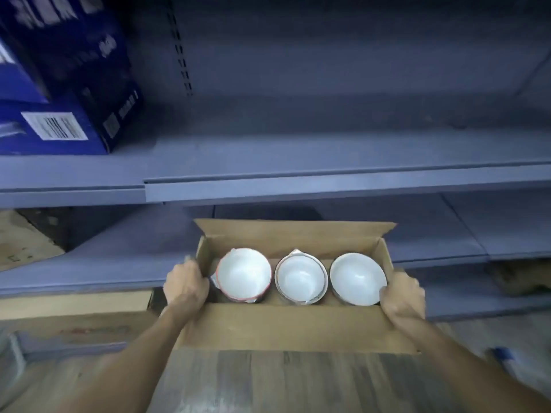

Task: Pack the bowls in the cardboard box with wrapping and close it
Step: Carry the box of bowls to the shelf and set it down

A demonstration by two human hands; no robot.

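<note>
Grey metal shelving (pixel 298 180) fills the wall, with a blue printed carton (pixel 68 84) on the upper level at the left and wood-look flooring (pixel 283 383) below. In front of the lower shelf sits the cardboard box (pixel 295 326), its flaps open. Three white bowls (pixel 301 278) stand in a row inside, the left and middle ones lined with paper wrapping (pixel 313 299). The left hand (pixel 186 286) grips the box's left end wall, fingers curled over the edge; the right hand (pixel 402 293) clasps its right end, both arms extended forward.
</note>
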